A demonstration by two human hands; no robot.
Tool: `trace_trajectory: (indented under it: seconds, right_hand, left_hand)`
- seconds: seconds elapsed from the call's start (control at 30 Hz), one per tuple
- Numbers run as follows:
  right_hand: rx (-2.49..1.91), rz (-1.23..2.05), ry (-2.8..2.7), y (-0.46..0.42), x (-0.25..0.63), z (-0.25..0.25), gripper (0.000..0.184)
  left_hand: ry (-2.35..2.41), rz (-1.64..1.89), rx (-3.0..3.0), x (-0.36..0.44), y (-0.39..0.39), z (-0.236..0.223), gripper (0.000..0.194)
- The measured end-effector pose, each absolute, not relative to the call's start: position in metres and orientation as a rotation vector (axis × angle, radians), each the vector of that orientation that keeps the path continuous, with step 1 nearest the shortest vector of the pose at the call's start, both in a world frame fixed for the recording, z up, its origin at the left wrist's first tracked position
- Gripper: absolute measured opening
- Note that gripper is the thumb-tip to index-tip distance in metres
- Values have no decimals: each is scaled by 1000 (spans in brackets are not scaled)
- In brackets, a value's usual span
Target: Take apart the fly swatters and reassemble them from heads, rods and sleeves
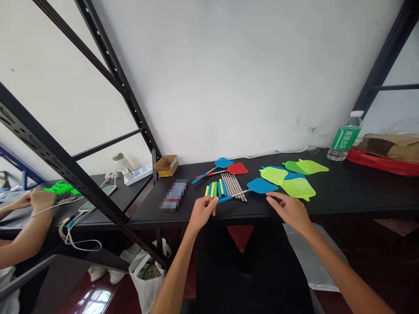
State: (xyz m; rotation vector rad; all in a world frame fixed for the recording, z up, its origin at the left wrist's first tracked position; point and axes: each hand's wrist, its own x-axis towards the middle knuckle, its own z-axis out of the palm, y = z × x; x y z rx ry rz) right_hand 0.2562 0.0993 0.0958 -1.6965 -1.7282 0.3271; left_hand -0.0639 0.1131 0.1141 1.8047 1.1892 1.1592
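Note:
My left hand (pixel 203 212) is closed around the blue handle of a fly swatter (pixel 262 186), which has a thin metal rod and a blue leaf-shaped head. The swatter lies nearly level over the front of the black table. At the lower edge of its head is my right hand (pixel 290 211), fingers stretched out and thumb slightly apart from the index finger. Just behind the handle lie several yellow, green and blue handle grips (pixel 215 189) in a row. Several metal rods (pixel 233 185) lie beside them. Loose yellow mesh swatter heads (pixel 298 187) overlap blue ones to the right.
Behind the rods lie a blue swatter (pixel 224 163) and a red swatter (pixel 238 168). A phone (pixel 175 195), small cardboard box (pixel 166 165) and water bottle (pixel 345 136) stand or lie on the table (pixel 343 192). A black metal post (pixel 65 159) rises left; beyond it another person's hands (pixel 41 199) work.

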Motion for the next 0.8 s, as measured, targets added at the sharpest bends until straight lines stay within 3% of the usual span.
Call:
trace_trajectory:
  seconds: [0.5,0.8]
  right_hand:
    - [-1741,179,-1760,94,247,94,44]
    - [-1711,191,-1732,95,245,97,42]
  left_hand:
    - [1266,1117,1915,-63,112,114,58]
    - [1651,1418,1916,-67,148,145,57]
